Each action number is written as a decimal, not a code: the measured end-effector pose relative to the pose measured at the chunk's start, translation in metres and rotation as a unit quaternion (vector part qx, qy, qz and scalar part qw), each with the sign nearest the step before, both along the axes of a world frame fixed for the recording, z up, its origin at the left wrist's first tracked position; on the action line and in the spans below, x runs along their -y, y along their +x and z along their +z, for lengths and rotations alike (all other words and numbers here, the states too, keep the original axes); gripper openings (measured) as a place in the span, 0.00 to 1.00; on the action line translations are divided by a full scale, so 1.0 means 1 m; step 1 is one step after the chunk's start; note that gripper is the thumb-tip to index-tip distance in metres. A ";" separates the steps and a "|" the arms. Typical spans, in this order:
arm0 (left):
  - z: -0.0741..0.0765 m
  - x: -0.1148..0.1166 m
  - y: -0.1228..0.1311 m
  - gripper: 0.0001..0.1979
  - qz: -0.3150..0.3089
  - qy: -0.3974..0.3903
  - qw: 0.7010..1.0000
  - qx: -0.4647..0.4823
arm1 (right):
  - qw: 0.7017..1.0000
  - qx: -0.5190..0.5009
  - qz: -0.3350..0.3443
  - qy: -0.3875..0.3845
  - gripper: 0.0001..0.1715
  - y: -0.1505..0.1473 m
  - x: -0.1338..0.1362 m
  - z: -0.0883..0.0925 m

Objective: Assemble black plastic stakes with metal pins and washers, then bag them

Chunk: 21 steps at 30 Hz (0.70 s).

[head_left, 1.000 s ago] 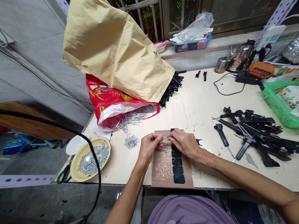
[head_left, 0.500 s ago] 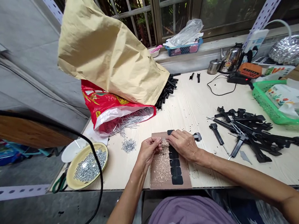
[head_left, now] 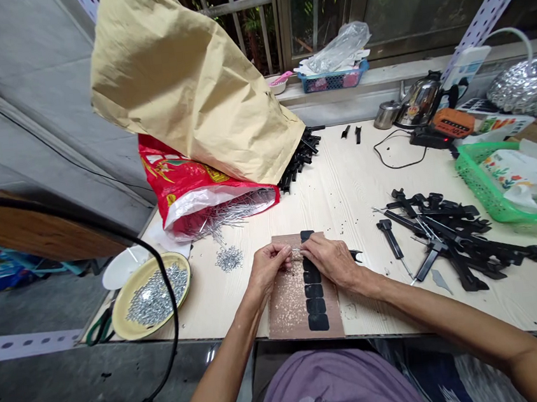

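Note:
My left hand is closed in a pinch on a thin metal rod, which spans the gap to the other hand. Wrapped in my right hand is a black plastic piece; its forked end sticks out past the far side of that hand, and the rest is hidden by the fingers. Where rod and piece meet cannot be made out. Both hands are over a brown board with pale worn specks and a row of black square pads. Small metal parts lie in a heap left of the board.
Black plastic pieces with metal rods are piled on the right. A yellow bowl of small metal parts stands at left, behind a hanging black cable. A red bag spills rods beneath a large paper sack. A green basket sits far right.
The black piece in my right hand has turned: a flat, broad end showed beyond the hand before, a narrow forked end now. My hands stay over the board. The view has shifted slightly.

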<state>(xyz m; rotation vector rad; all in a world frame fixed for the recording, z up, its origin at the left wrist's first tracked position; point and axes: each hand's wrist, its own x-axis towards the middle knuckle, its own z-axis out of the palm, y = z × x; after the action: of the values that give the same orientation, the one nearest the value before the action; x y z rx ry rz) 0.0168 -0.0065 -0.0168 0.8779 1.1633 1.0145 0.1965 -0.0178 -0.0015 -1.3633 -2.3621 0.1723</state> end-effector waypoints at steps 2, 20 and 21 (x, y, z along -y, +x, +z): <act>-0.001 -0.001 0.000 0.16 -0.003 -0.003 1.000 0.005 | 0.999 -0.033 -0.004 -0.035 0.14 0.001 -0.001 0.000; 0.001 0.003 0.008 0.19 0.016 -0.050 0.998 0.034 | 0.992 0.082 0.009 0.100 0.15 0.003 0.003 -0.005; 0.001 0.003 0.009 0.19 0.020 -0.042 0.999 0.025 | 0.995 0.066 0.000 0.070 0.16 0.003 0.003 -0.005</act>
<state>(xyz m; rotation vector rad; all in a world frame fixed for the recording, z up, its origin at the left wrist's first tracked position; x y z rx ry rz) 0.0260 -0.0093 -0.0153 0.7616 1.1767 1.0070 0.1994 -0.0209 -0.0063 -1.3435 -2.4298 -0.0852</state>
